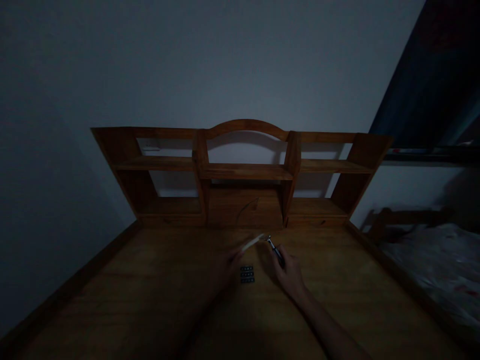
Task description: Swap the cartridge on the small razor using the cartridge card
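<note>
The room is dim. My right hand (289, 274) is over the wooden desk (131, 300), closed around the dark handle of a safety razor (273, 246) whose metal head points up and to the left. My left hand (228, 266) pinches a thin pale strip (252, 242), maybe a wrapped blade, with its far end almost at the razor's head. Between my hands, three small dark razor blades (247, 274) lie stacked in a column on the desktop.
A wooden hutch (243, 172) with shelves and an arched top stands at the back of the desk, against a pale wall. A bed with light bedding (435, 265) is at the right. A raised wooden rim runs along the desk's left and right edges.
</note>
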Motion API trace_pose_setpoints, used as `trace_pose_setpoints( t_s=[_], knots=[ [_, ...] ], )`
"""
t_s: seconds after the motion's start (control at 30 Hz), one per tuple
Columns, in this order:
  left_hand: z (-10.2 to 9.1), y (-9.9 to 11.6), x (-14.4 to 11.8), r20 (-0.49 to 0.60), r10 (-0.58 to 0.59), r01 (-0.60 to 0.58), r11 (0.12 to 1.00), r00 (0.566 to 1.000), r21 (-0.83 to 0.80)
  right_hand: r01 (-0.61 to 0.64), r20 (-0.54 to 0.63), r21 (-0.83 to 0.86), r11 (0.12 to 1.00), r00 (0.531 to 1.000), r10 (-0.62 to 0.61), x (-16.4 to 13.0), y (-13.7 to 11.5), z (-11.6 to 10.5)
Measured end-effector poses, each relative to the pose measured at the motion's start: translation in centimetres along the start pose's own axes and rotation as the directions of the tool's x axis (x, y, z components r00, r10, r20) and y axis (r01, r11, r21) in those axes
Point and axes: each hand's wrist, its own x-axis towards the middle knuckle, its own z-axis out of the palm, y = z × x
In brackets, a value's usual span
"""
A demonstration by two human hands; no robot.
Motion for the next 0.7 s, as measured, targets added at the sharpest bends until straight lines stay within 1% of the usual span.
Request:
trace_pose_setpoints(
  t_s=[0.07, 0.1, 0.17, 0.23, 0.27, 0.33, 0.37, 0.43, 0.47, 0.5, 0.53, 0.6, 0.63, 0.67, 0.7],
  knots=[
    [-0.1, 0.3, 0.0, -0.065, -0.034, 0.034, 0.999, 0.997, -0.005, -0.005, -0.014, 0.004, 1.0, 1.0, 0.006, 0.0, 0.0, -0.1],
    [-0.1, 0.5, -0.1, -0.1, -0.026, 0.024, 0.999, 0.995, -0.023, -0.008, -0.015, 0.004, 1.0, 1.0, 0.008, 0.1, -0.1, -0.1],
    [0.0, 0.7, -0.1, -0.142, 0.033, -0.042, 0.997, 0.989, -0.061, -0.01, -0.003, 0.008, 1.0, 1.0, 0.01, 0.1, -0.2, -0.2],
    [0.2, 0.8, 0.0, -0.098, 0.078, -0.084, 0.995, 0.992, -0.057, -0.013, 0.019, 0.021, 1.0, 1.0, 0.013, 0.1, -0.3, -0.3],
    [0.2, 0.8, 0.1, -0.065, 0.074, -0.077, 0.996, 0.995, -0.043, -0.018, 0.026, 0.031, 0.999, 1.0, 0.017, 0.1, -0.3, -0.3],
    [0.1, 0.7, 0.3, -0.037, 0.015, -0.016, 1.0, 0.999, -0.016, -0.031, 0.026, 0.045, 0.999, 0.999, 0.03, 0.1, -0.3, -0.3],
    [-0.1, 0.7, 0.3, -0.059, -0.024, 0.024, 1.0, 0.998, -0.011, -0.034, 0.025, 0.048, 0.998, 0.999, 0.033, 0.2, -0.3, -0.3],
    [-0.3, 0.7, 0.1, -0.151, -0.064, 0.062, 0.998, 0.986, -0.021, -0.03, 0.02, 0.048, 0.998, 0.999, 0.029, 0.2, -0.2, -0.3],
    [-0.4, 0.8, -0.1, -0.196, -0.054, 0.051, 0.998, 0.979, -0.025, -0.023, 0.021, 0.045, 0.999, 1.0, 0.022, 0.2, -0.1, -0.3],
    [-0.4, 0.9, -0.2, -0.216, -0.02, 0.017, 1.0, 0.976, -0.018, -0.017, 0.026, 0.041, 0.999, 1.0, 0.016, 0.2, -0.1, -0.3],
    [-0.2, 1.0, -0.4, -0.2, 0.033, -0.035, 0.999, 0.979, -0.004, -0.014, 0.03, 0.038, 0.999, 0.999, 0.013, 0.2, -0.1, -0.2],
    [0.2, 1.1, -0.5, -0.09, 0.141, -0.139, 0.99, 0.986, 0.029, -0.013, 0.037, 0.033, 0.999, 0.999, 0.012, 0.1, -0.1, -0.2],
    [0.4, 1.1, -0.4, -0.042, 0.163, -0.161, 0.986, 0.986, 0.047, -0.015, 0.039, 0.034, 0.999, 0.999, 0.014, 0.1, -0.1, -0.3],
    [0.6, 1.0, -0.3, -0.03, 0.156, -0.154, 0.986, 0.987, 0.07, -0.018, 0.039, 0.037, 0.999, 0.999, 0.016, 0.1, -0.1, -0.3],
    [0.7, 0.9, -0.2, -0.06, 0.128, -0.123, 0.989, 0.99, 0.083, -0.02, 0.036, 0.042, 0.999, 0.999, 0.019, 0.0, -0.1, -0.3]
  ],
)
